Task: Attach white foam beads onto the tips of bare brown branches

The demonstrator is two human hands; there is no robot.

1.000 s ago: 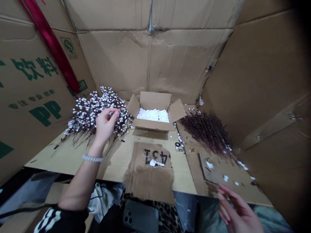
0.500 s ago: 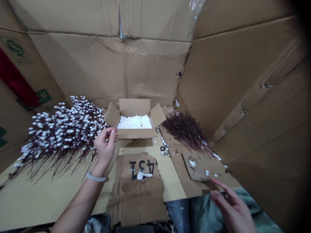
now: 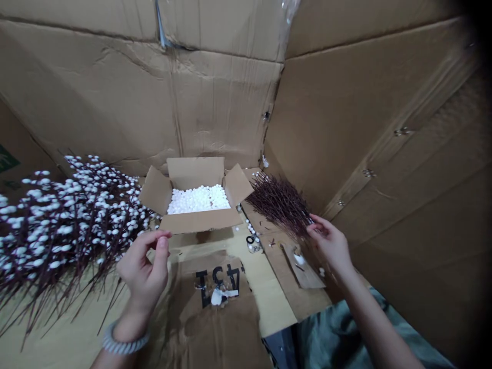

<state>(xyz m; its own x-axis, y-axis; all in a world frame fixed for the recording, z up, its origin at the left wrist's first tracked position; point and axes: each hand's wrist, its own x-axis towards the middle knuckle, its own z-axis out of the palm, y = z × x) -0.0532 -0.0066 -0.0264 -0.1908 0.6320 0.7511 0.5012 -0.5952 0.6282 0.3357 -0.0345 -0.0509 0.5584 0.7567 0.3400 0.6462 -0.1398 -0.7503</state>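
My left hand [image 3: 144,271] hangs in the air in front of the open cardboard box [image 3: 196,223], thumb and fingertips close together. Whether they pinch something small, I cannot tell. Just left of it lies a heap of branches with white pussy-willow buds [image 3: 65,230]. My right hand [image 3: 328,243] is at the near end of a bundle of bare dark twigs [image 3: 279,202], its fingertips closed on a dark twig [image 3: 309,221]. The box is filled with white foam beads [image 3: 199,200].
Corrugated cardboard walls [image 3: 215,102] rise behind and to the right. A torn cardboard sheet printed with black numerals [image 3: 215,318] lies in front of the box. A small cardboard piece with white bits [image 3: 303,271] and a black ring [image 3: 250,240] lie nearby.
My right hand has risen from the near edge up to the twig bundle. The whole scene has shifted left in view as my head turned right. My left hand has moved little.
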